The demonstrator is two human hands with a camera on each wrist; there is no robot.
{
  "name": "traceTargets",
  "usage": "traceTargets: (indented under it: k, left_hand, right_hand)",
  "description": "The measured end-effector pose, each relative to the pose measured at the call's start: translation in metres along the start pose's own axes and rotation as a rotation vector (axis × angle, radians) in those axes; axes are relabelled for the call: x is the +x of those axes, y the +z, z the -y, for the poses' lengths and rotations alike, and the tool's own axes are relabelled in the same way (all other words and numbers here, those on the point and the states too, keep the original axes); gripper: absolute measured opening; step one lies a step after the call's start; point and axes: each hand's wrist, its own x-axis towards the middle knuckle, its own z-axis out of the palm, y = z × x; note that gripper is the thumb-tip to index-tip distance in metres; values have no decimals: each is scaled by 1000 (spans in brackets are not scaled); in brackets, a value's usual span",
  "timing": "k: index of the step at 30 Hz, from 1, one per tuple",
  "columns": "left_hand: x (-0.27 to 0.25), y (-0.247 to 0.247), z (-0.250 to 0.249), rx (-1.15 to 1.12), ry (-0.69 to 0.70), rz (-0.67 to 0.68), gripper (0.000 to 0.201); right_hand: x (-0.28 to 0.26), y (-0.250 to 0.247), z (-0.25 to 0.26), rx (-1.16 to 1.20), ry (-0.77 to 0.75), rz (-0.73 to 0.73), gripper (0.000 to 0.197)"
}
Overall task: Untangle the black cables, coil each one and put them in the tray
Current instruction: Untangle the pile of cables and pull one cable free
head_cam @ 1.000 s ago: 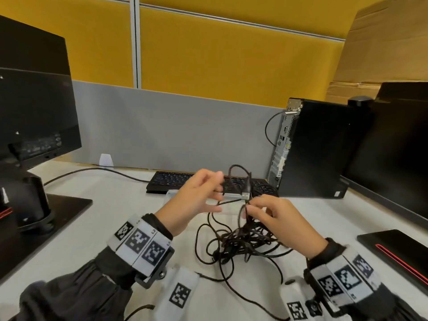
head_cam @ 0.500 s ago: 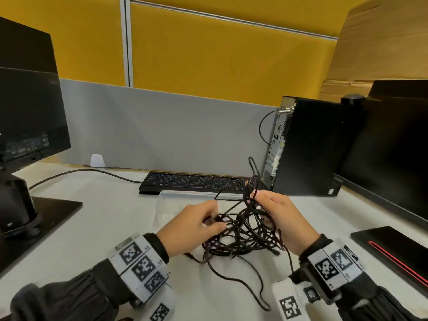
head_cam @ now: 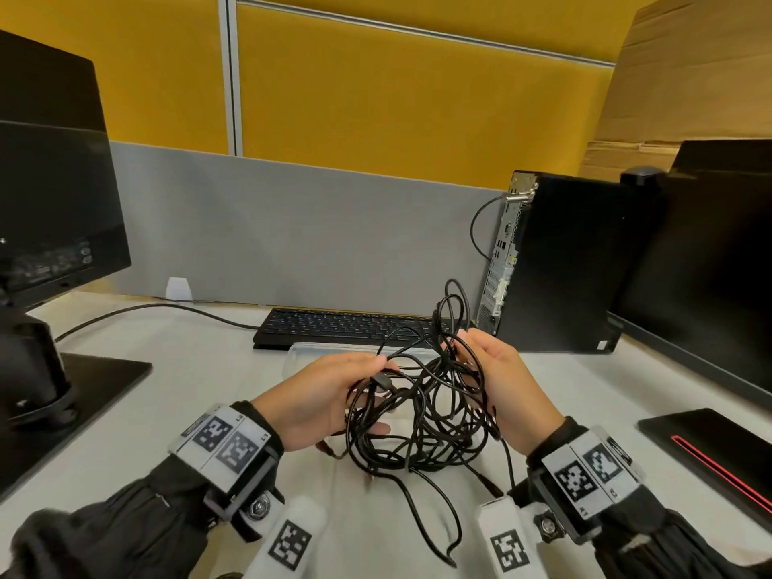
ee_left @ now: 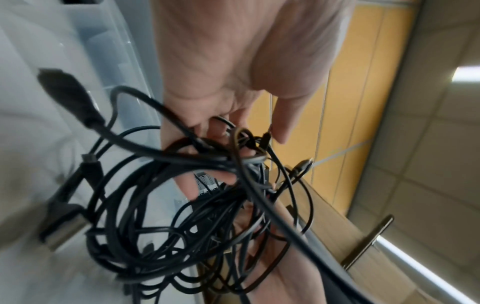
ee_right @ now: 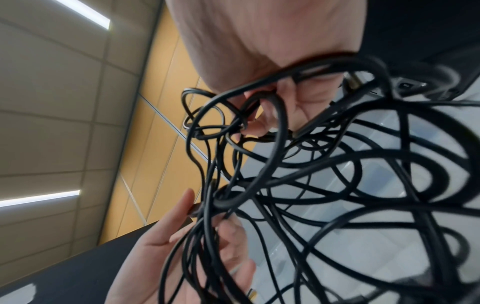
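A tangle of black cables (head_cam: 422, 415) hangs just above the white desk between my two hands. My left hand (head_cam: 378, 394) holds its left side, thumb on top and fingers underneath, next to a black plug (head_cam: 382, 380). My right hand (head_cam: 463, 357) pinches several loops at the upper right, and some stand up above the fingers. A loose strand (head_cam: 430, 516) trails toward me on the desk. In the left wrist view the left fingers (ee_left: 228, 127) are threaded into the cables (ee_left: 161, 216). The clear plastic tray (head_cam: 317, 353) lies just behind the hands.
A black keyboard (head_cam: 346, 328) sits behind the tray and a PC tower (head_cam: 564, 265) stands at the back right. Monitors stand at the left (head_cam: 50, 181) and right (head_cam: 710, 265). A black pad with a red stripe (head_cam: 710, 449) lies at the right.
The tangle, which lay on the desk while both hands pulled at a strand above it, is now lifted and held from both sides. My left hand dropped to the bundle's left side.
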Motion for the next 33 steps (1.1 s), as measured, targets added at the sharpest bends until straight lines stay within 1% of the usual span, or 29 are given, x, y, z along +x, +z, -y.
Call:
traceTargets:
  k: [2,4,7,9,11,12,13,16,18,19,21,22,23,24,26,28,31,33]
  left_hand:
    - [-2,-4,-2,-62,-15,11,35]
    - [-3,-7,-5,-124,-24,-23,30]
    - [-3,-9,-6,-172,-18,-113,20]
    - [-3,-11,-3,-134,5,-154,15]
    - [-4,-11,-1,-64,15,-158,10]
    - [-6,-11,-1,-41,9,-137,8]
    - [-8,-10,-1,-29,-6,-113,11]
    - [-11,-9,-4,-65,-82,-57,34]
    - [-12,-13,-4,-52,-113,-17,42]
    - [-14,-16,-4,-20,-126,9,41]
    - [-17,-19,-3,49,-142,107,34]
    - [-19,-19,-2,67,-133,148,31]
    - [-19,-19,-1,56,-114,156,29]
    - [-20,-18,-1,26,-96,126,29]
    - [-18,-18,0,-49,-76,20,33]
    - [-17,-20,1,-65,-62,-56,35]
    - [-16,-21,-1,-70,-34,-108,30]
    - [-15,-19,-1,-61,-17,-108,24]
  right_hand:
    - [0,2,1,27,-33,-28,34]
    - [0,5,1,34,-84,-55,41]
    - [0,9,1,56,-112,-86,31]
    - [0,12,2,72,-113,-113,28]
    - [0,15,3,94,-125,-115,27]
    - [0,16,3,96,-133,-110,27]
    - [0,17,3,95,-139,-106,28]
    - [0,21,5,86,-139,-76,32]
    - [-1,24,6,87,-146,-41,31]
    - [-1,26,5,78,-160,-34,30]
    - [0,30,3,50,-193,-40,30]
    - [1,32,2,42,-203,-51,33]
    - [2,34,1,44,-205,-62,34]
    - [3,35,2,49,-207,-66,35]
    - [4,35,4,44,-215,-53,34]
    - [3,32,5,27,-221,-22,32]
    - [1,28,7,45,-173,-22,28]
    - [-1,27,6,94,-158,-40,29]
